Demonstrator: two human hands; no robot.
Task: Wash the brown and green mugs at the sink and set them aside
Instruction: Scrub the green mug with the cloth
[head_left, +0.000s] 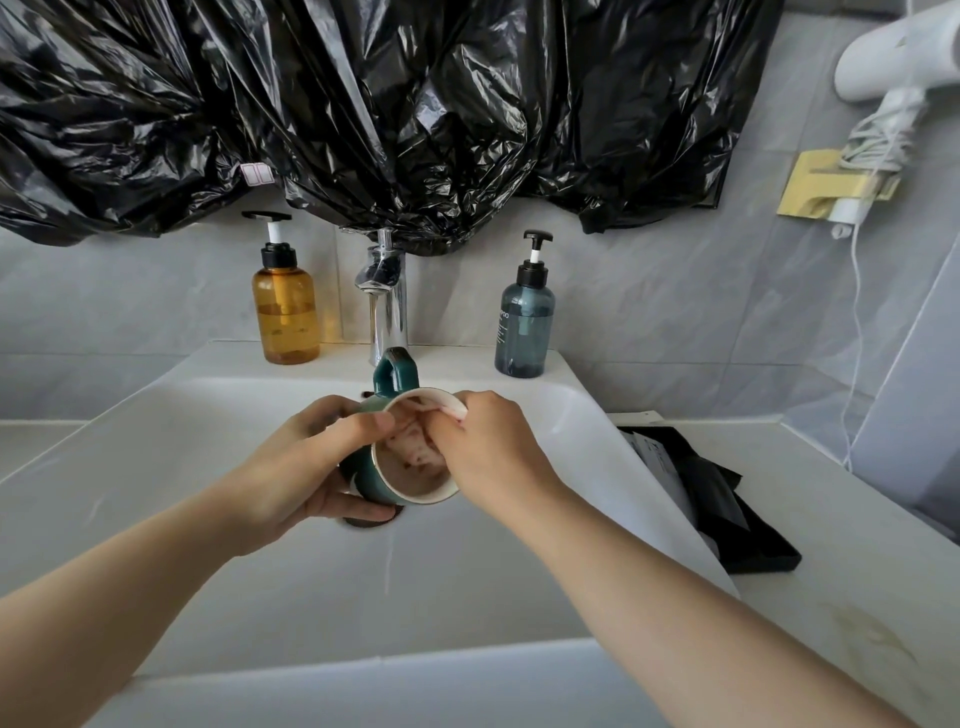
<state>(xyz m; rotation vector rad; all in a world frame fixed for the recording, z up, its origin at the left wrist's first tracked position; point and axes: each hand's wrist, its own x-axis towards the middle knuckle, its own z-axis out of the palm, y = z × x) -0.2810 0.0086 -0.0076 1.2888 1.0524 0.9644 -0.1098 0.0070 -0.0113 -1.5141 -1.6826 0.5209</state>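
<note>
Over the middle of the white sink (218, 467) I hold the green mug (395, 376), tipped with its mouth toward me and its handle pointing up at the tap. My left hand (306, 462) grips the mug's body from the left, thumb on the rim. My right hand (488, 447) pinches a small white cloth or sponge (447, 408) and presses it inside the mug, where brownish residue shows. No brown mug is in view.
A chrome tap (387, 296) stands behind the basin, with an amber pump bottle (284, 306) to its left and a blue-grey pump bottle (523, 322) to its right. A black tray with dark packets (717, 499) lies on the right counter. Black plastic sheeting (389, 104) hangs above.
</note>
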